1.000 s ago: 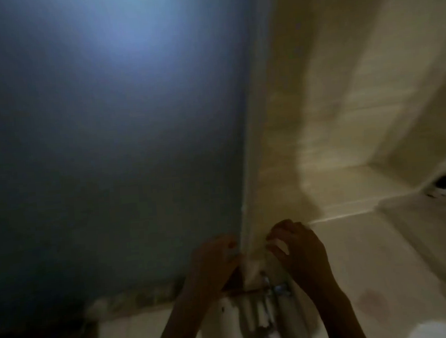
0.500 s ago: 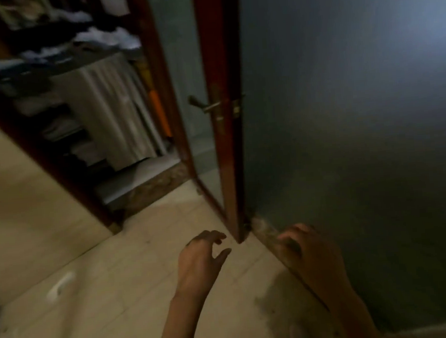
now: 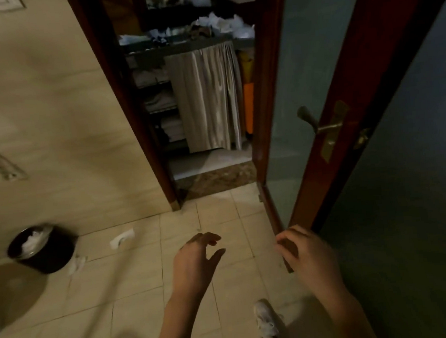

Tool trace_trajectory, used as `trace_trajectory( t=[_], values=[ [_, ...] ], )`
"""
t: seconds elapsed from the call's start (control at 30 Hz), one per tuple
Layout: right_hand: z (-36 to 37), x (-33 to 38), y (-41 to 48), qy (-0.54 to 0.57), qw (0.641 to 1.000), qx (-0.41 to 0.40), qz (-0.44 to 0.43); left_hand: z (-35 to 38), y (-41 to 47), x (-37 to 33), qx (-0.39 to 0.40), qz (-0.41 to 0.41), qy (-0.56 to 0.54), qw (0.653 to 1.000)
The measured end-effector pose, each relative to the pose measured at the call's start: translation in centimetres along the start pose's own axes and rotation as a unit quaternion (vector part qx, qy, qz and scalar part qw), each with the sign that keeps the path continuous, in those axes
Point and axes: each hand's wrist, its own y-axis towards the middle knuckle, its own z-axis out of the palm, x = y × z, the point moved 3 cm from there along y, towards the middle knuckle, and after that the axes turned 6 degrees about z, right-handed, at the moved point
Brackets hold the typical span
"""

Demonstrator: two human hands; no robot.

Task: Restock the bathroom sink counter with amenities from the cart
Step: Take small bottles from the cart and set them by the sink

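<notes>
My left hand [image 3: 197,259] has slack, spread fingers, my right hand [image 3: 310,252] has loosely curled ones, and neither carries anything. The cart [image 3: 205,95] stands well apart, straight ahead past the open door [image 3: 364,83], nearer my left hand. Its top tray [image 3: 180,48] holds heaped white packets [image 3: 221,25]. A floor bin [image 3: 42,249] at left holds crumpled paper.

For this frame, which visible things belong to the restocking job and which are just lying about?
Job: grey-curtained housekeeping cart; jumbled white supplies on its top; empty left hand; right hand.
Lying about: round black waste bin; white paper scraps on the tiled floor; red-brown door with brass lever handle.
</notes>
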Motion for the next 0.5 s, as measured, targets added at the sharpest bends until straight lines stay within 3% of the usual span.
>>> trace_trajectory(
  t=[0.27, 0.5],
  values=[
    [-3.9, -0.7, 16.1, 0.043, 0.998, -0.041, -0.035, -0.6, 15.2, -3.1, -0.034, 0.028, 0.001, 0.999],
    [-1.8, -1.0, 25.7, 0.074, 0.996, -0.020, -0.041, 0.4, 22.9, -1.5, -0.026, -0.004, -0.004, 1.000]
  ],
)
